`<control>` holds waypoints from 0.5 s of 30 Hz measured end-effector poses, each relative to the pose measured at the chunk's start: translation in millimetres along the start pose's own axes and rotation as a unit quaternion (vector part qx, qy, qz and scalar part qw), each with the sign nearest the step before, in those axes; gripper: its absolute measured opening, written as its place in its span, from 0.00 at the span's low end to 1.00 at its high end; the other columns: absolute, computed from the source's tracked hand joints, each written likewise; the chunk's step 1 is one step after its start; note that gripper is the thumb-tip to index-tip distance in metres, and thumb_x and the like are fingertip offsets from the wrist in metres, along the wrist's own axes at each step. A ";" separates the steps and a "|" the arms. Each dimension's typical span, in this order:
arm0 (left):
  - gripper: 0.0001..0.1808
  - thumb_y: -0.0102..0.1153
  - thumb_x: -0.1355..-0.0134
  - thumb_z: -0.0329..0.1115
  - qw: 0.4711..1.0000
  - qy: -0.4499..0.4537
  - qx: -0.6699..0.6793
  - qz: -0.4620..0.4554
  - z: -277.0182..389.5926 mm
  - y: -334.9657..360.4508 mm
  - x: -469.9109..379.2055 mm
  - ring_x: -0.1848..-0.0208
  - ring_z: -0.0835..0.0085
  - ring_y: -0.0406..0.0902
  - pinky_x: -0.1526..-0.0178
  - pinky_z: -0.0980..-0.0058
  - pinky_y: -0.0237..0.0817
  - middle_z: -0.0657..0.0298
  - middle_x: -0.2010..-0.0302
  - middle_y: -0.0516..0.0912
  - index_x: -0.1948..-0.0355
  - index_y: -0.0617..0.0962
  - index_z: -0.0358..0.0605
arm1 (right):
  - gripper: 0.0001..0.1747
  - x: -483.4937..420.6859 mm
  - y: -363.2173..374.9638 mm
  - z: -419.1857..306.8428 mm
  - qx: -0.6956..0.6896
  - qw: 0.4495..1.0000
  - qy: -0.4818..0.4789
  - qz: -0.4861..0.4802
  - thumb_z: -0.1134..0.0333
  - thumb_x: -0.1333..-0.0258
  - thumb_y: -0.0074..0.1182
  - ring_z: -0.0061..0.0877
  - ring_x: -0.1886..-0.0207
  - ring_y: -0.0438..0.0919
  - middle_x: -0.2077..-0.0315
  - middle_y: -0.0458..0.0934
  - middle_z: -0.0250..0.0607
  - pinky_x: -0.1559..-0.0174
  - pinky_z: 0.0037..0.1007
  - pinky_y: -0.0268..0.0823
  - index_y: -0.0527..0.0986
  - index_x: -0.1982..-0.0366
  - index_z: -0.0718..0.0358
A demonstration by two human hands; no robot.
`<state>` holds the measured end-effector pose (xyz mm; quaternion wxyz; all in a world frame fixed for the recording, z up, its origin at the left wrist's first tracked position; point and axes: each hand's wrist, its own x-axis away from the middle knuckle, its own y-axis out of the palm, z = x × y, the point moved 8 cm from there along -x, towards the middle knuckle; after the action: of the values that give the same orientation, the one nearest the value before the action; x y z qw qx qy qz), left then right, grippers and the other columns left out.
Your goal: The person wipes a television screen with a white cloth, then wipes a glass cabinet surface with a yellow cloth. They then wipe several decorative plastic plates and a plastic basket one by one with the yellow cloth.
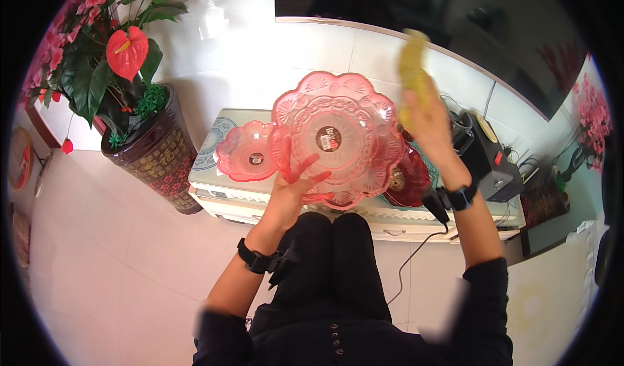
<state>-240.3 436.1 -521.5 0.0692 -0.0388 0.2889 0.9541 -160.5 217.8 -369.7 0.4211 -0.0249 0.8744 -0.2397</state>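
Observation:
My left hand [288, 193] grips the lower left of a large pink glass bowl [360, 122] with a scalloped rim, its fingers spread behind or beneath the glass. The bowl is tilted to face me and bears a dark round sticker at its centre. Up to the right, my right hand [428, 122] holds a yellow cloth [414, 73], slightly blurred and apart from the bowl. A smaller pink glass bowl [243, 156] with a similar sticker rests on the cabinet at the left. Partly hidden behind the large bowl is a dark red glass dish [414, 176].
The low cabinet [229, 205] has drawers and a patterned top. Black boxes [492, 156] and cables occupy its right end. A television [438, 24] hangs above. A tall flowerpot [156, 161] with artificial flowers flanks the left side. A cable [400, 273] trails from my right wrist.

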 end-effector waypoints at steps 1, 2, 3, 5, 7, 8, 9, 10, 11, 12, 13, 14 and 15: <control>0.47 0.41 0.41 0.15 1.000 -0.003 -0.014 0.001 -4.6 6.5 -3.5 0.39 0.49 0.70 0.56 0.60 0.80 0.46 0.33 0.60 0.27 0.41 0.66 | 0.27 -6.2 20.4 -21.3 0.163 0.981 -0.107 0.003 0.61 0.36 0.47 0.41 0.37 0.65 0.39 0.63 0.54 0.36 0.38 0.57 0.63 0.39 0.65; 0.48 0.42 0.42 0.14 1.000 -0.007 0.000 -0.022 -10.0 16.3 -3.7 0.38 0.51 0.69 0.55 0.58 0.79 0.47 0.34 0.62 0.27 0.41 0.66 | 0.30 -11.9 44.3 -29.1 0.179 0.969 -0.145 -0.087 0.60 0.37 0.49 0.41 0.31 0.55 0.35 0.58 0.49 0.31 0.40 0.48 0.61 0.36 0.61; 0.49 0.43 0.42 0.14 0.999 -0.023 0.006 -0.028 -16.4 22.2 -4.1 0.39 0.52 0.70 0.55 0.58 0.79 0.48 0.35 0.62 0.27 0.41 0.66 | 0.33 -12.9 68.3 -33.0 0.333 0.918 -0.183 -0.112 0.58 0.38 0.50 0.38 0.28 0.50 0.34 0.57 0.43 0.30 0.47 0.44 0.58 0.34 0.54; 0.50 0.43 0.43 0.13 0.998 -0.040 0.024 -0.049 -25.1 30.2 -2.2 0.39 0.53 0.70 0.55 0.58 0.78 0.49 0.36 0.63 0.27 0.42 0.66 | 0.36 -7.1 103.5 -32.5 0.358 0.897 -0.180 -0.187 0.56 0.41 0.52 0.37 0.28 0.48 0.34 0.58 0.40 0.31 0.54 0.41 0.56 0.32 0.46; 0.50 0.43 0.46 0.11 0.999 -0.053 -0.007 -0.006 -31.4 20.3 3.8 0.39 0.55 0.70 0.55 0.60 0.78 0.51 0.37 0.64 0.27 0.44 0.62 | 0.37 -1.1 126.7 -33.9 0.331 0.881 -0.200 -0.271 0.58 0.42 0.53 0.37 0.29 0.50 0.34 0.58 0.41 0.32 0.56 0.43 0.55 0.32 0.43; 0.50 0.42 0.47 0.11 0.999 -0.039 -0.035 0.005 -30.3 14.9 6.2 0.39 0.55 0.70 0.56 0.62 0.78 0.51 0.37 0.64 0.27 0.44 0.61 | 0.36 -1.9 130.7 -37.9 0.351 0.861 -0.244 -0.276 0.59 0.44 0.56 0.36 0.33 0.59 0.38 0.64 0.39 0.37 0.50 0.54 0.58 0.34 0.43; 0.50 0.42 0.48 0.10 0.996 -0.040 -0.069 0.032 -31.5 6.9 9.0 0.38 0.55 0.70 0.56 0.63 0.78 0.52 0.37 0.64 0.27 0.44 0.59 | 0.35 -2.7 129.8 -41.6 0.322 0.865 -0.259 -0.285 0.60 0.46 0.57 0.35 0.36 0.62 0.41 0.66 0.38 0.40 0.47 0.58 0.60 0.36 0.44; 0.48 0.39 0.49 0.09 0.988 -0.028 -0.141 0.051 -29.0 0.0 9.0 0.37 0.57 0.69 0.56 0.67 0.78 0.54 0.36 0.64 0.28 0.47 0.53 | 0.34 -5.6 128.6 -40.4 0.298 0.865 -0.256 -0.313 0.60 0.47 0.58 0.34 0.39 0.65 0.43 0.68 0.37 0.43 0.44 0.61 0.62 0.38 0.46; 0.47 0.38 0.49 0.09 0.988 0.014 -0.155 0.019 -24.2 3.7 9.5 0.37 0.57 0.69 0.57 0.69 0.78 0.54 0.36 0.64 0.28 0.48 0.51 | 0.32 -9.9 125.3 -40.9 0.270 0.866 -0.256 -0.334 0.60 0.48 0.60 0.33 0.42 0.69 0.46 0.70 0.36 0.46 0.41 0.65 0.64 0.41 0.47; 0.45 0.38 0.49 0.09 0.984 0.025 -0.175 0.017 -22.5 2.7 10.0 0.37 0.58 0.68 0.57 0.70 0.77 0.54 0.36 0.64 0.29 0.50 0.49 | 0.26 -14.8 121.6 -47.5 0.291 0.860 -0.296 -0.298 0.57 0.50 0.61 0.33 0.52 0.76 0.56 0.76 0.33 0.55 0.34 0.69 0.69 0.49 0.51; 0.44 0.37 0.49 0.09 0.981 0.041 -0.188 0.008 -19.7 3.6 10.1 0.36 0.58 0.68 0.58 0.72 0.77 0.55 0.36 0.65 0.29 0.51 0.47 | 0.24 -20.5 115.3 -49.5 0.251 0.874 -0.294 -0.295 0.57 0.50 0.61 0.33 0.54 0.77 0.58 0.77 0.35 0.56 0.34 0.69 0.70 0.51 0.52; 0.43 0.37 0.49 0.09 0.974 0.056 -0.218 0.003 -15.1 3.9 9.6 0.36 0.58 0.68 0.58 0.73 0.77 0.55 0.36 0.65 0.30 0.53 0.46 | 0.22 -26.4 108.1 -48.4 0.219 0.884 -0.281 -0.302 0.57 0.50 0.60 0.34 0.56 0.77 0.61 0.78 0.36 0.58 0.34 0.70 0.71 0.53 0.53; 0.42 0.36 0.49 0.09 0.967 0.080 -0.241 -0.007 -8.7 5.7 9.1 0.36 0.59 0.68 0.59 0.74 0.78 0.54 0.35 0.65 0.31 0.54 0.45 | 0.21 -29.8 100.3 -49.7 0.175 0.895 -0.281 -0.300 0.57 0.50 0.60 0.34 0.58 0.78 0.63 0.78 0.37 0.60 0.34 0.70 0.71 0.55 0.54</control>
<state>-249.9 427.6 -526.6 0.0414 -0.1324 0.0548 0.9888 -162.6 333.5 -365.9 0.5550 -0.2780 0.6146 -0.4868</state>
